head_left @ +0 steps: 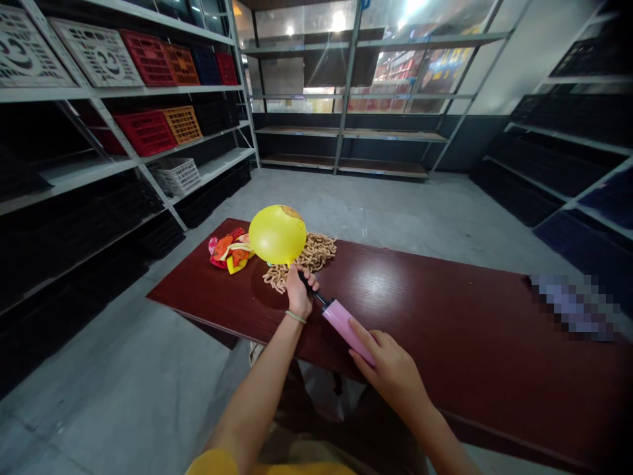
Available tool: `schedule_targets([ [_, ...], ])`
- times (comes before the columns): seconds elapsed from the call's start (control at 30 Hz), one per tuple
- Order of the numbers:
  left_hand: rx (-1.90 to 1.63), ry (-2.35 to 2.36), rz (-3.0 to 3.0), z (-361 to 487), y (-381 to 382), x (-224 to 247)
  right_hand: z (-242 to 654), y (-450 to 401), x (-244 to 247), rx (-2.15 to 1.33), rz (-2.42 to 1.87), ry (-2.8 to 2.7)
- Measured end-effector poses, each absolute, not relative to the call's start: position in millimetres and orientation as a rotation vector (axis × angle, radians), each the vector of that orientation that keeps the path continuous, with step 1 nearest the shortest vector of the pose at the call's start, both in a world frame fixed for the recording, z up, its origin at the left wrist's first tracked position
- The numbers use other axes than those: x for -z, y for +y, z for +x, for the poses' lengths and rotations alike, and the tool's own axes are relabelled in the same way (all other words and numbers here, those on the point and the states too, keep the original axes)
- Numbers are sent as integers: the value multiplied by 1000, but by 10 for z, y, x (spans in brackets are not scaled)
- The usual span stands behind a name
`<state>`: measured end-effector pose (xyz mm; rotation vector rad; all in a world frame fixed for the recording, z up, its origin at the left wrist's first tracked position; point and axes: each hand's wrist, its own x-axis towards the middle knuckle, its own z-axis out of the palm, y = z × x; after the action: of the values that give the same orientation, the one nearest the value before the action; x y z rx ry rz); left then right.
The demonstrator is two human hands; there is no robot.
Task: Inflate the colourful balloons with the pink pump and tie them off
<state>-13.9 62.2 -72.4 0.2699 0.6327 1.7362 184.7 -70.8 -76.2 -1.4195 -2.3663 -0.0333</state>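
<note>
A yellow balloon [277,234], rounded with air and with a brown print near its top, stands above my left hand [299,292]. That hand is closed round the balloon's neck and the black end of a hand pump. The pump's pink barrel [349,330] slants down to the right, joined to the black part by a short dark rod. My right hand [388,363] is wrapped round the lower part of the barrel. Which part of the pump the balloon's neck sits on is hidden by my left fingers.
On the dark red table [420,316] lie flat coloured balloons [231,249] at the left, a heap of tan curled pieces [319,251] behind my left hand, and a blurred purple item [573,308] at the right. Shelves with crates [148,132] stand beyond.
</note>
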Motion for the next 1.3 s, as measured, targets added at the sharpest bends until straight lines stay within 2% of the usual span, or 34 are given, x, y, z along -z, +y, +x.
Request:
schedule_targets([
  [0.33,-1751,718,341,-104,573,622,1684,-537,714,61,-1431,-2366],
  [0.7,-1715,794,473,-158,704,526,2554,-911,873,187,-1465,-2231],
  [0.83,-1642,850,654,-162,663,547,2888,-838,866,326,-1706,-2084],
  [0.97,-1514,845,831,-92,565,663,2998,-589,803,438,-1802,-2164],
  [1.3,-1274,938,1048,-75,440,869,2908,-415,730,334,-1803,-2190],
])
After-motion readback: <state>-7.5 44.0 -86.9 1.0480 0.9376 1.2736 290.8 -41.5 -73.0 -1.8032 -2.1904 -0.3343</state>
